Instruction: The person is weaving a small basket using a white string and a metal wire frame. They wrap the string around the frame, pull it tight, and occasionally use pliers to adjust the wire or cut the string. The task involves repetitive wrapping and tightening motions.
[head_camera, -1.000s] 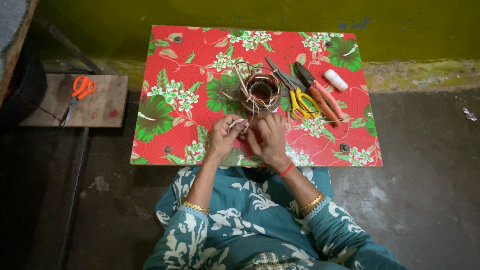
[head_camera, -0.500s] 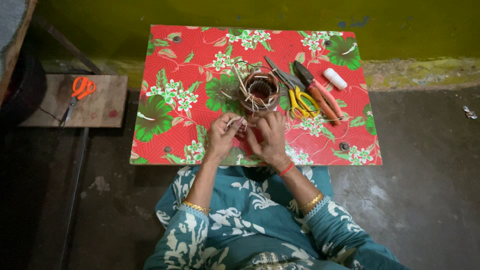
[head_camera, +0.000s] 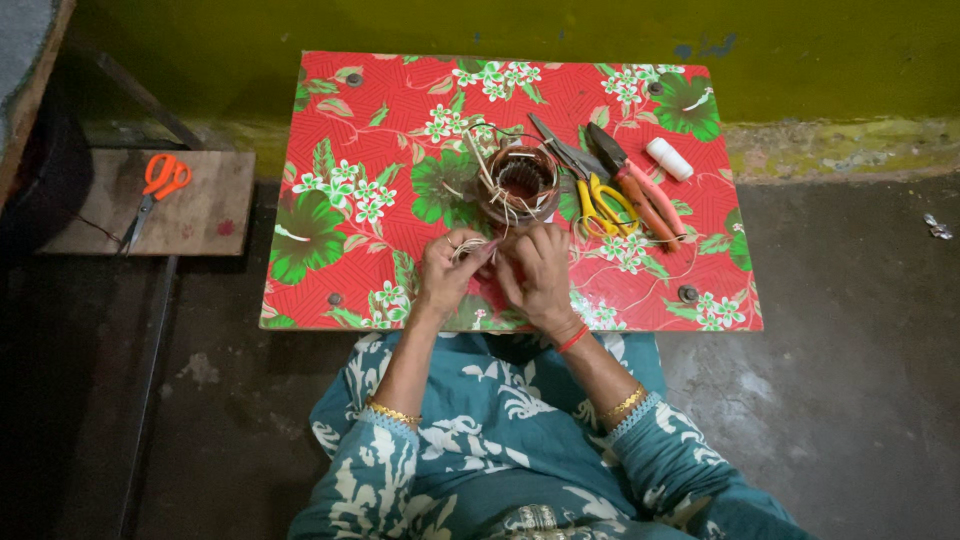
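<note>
1. Head view, against the earlier pictures: little changed; both hands still meet at the near middle of the table (head_camera: 340, 130), fingers working at the same spot, the round wound coil (head_camera: 518, 182) unmoved just beyond them
2. Slight shift only: left hand (head_camera: 447, 272) seems drawn a touch nearer the right hand (head_camera: 538, 272), the pale strips between them bunched a little tighter
3. Tools on the right lying as before: yellow-handled scissors (head_camera: 596, 196), red-handled pliers (head_camera: 640, 195), white spool (head_camera: 668, 158)
4. Left hand: knuckles up, wrist bent toward the middle, fingertips pinched on a small bundle of pale strips (head_camera: 472, 246), thumb tucked under
5. Right hand: back of the hand toward the camera, fingers curled down and inward, closed on the same bundle from the other side; exact grip hidden by the knuckles
6. Bundle held just above the table, right in front of the coil; loose pale strips trailing from the coil toward the hands, some sticking up from its rim
7. Forearms running in from the near edge, elbows apart, gold bangles at both sleeves, red thread at the right wrist
8. Off to the left, well apart: orange-handled scissors (head_camera: 155, 190) lying on a low wooden board (head_camera: 200, 215) on the floor
</note>
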